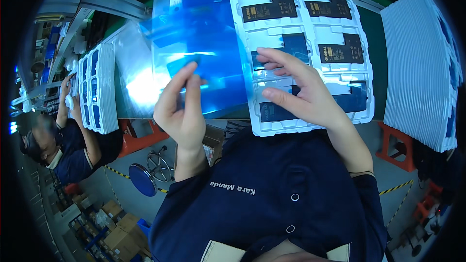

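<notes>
A clear blue plastic film sheet (pixel 208 43) is held up over the bench edge. My left hand (pixel 182 106) pinches its lower left part between thumb and fingers. My right hand (pixel 301 90) grips its right edge, over a white moulded tray (pixel 361 111). The tray has several pockets holding flat black rectangular parts (pixel 340 51); those nearest my right hand look blue-covered.
A tall stack of white trays (pixel 422 68) stands at the right. Another tray stack (pixel 99 87) sits at the left, beside a seated person (pixel 63 140) working there. A clear film sheet (pixel 133 75) lies on the green bench. A blue stool (pixel 143 179) and cardboard boxes (pixel 121 228) are below.
</notes>
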### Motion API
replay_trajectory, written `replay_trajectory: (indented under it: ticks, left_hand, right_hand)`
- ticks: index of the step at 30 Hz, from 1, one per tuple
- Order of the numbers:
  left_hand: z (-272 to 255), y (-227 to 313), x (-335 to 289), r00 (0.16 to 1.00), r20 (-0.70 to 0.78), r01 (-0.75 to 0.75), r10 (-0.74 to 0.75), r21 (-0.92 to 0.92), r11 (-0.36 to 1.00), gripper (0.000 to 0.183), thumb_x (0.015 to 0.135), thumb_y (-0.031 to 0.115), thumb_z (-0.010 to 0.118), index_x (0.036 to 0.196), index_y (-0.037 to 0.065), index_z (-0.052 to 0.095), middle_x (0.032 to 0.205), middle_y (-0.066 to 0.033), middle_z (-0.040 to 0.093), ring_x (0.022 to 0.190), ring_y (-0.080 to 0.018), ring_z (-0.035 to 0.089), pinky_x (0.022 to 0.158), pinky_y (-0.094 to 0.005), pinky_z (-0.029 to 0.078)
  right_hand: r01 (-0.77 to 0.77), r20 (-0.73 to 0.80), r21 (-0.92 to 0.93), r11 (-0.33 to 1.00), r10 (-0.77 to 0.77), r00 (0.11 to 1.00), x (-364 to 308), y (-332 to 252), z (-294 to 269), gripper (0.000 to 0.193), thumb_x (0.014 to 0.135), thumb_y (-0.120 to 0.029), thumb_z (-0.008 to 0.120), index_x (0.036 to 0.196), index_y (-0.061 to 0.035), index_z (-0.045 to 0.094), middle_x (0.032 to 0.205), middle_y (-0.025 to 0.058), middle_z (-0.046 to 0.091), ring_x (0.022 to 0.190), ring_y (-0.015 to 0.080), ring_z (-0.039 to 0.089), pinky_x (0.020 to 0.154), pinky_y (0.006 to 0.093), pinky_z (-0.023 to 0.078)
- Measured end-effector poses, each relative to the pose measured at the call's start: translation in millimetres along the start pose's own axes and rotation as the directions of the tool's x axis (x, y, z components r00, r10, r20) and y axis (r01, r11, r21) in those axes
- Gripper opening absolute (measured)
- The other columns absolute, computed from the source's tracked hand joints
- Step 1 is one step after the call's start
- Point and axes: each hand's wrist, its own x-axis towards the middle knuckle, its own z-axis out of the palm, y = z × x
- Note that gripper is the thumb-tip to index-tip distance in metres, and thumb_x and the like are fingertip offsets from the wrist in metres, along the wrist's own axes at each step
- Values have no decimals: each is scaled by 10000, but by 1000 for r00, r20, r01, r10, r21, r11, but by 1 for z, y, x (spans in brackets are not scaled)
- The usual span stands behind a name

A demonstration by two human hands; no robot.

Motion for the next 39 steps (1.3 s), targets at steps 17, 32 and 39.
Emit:
replay_trajectory:
  ticks: [17, 32, 39]
  left_hand:
    - [15, 6, -10, 886, 439, 202, -151, -70, 977, 154, 745, 35, 735, 878, -29, 690, 818, -126, 702, 745, -166, 684, 678, -247, 522]
    - [8, -21, -2, 933, 348, -96, 95, -13, 995, 655, 931, 507, 377, 1092, -79, 623, 938, -203, 672, 829, -251, 659, 746, -305, 491]
    - [6, -28, -1, 964, 264, -33, 23, 32, 999, 741, 966, 511, 209, 1082, -94, 621, 1022, -224, 654, 964, -293, 633, 884, -341, 457]
  right_hand:
    - [40, -12, -155, 987, -42, 999, -20, 12, -24, 125, 788, -98, 704, 879, -14, 696, 845, 69, 607, 703, 145, 555, 602, 244, 421]
    - [277, -76, -37, 960, -279, 957, -29, -8, -49, 142, 743, -28, 701, 885, -31, 701, 926, 112, 645, 740, 219, 609, 663, 281, 494]
    - [-302, -422, 101, 948, 315, 850, -33, 21, -133, 253, 834, -45, 649, 1070, 9, 575, 877, 38, 638, 710, 53, 584, 576, 176, 450]
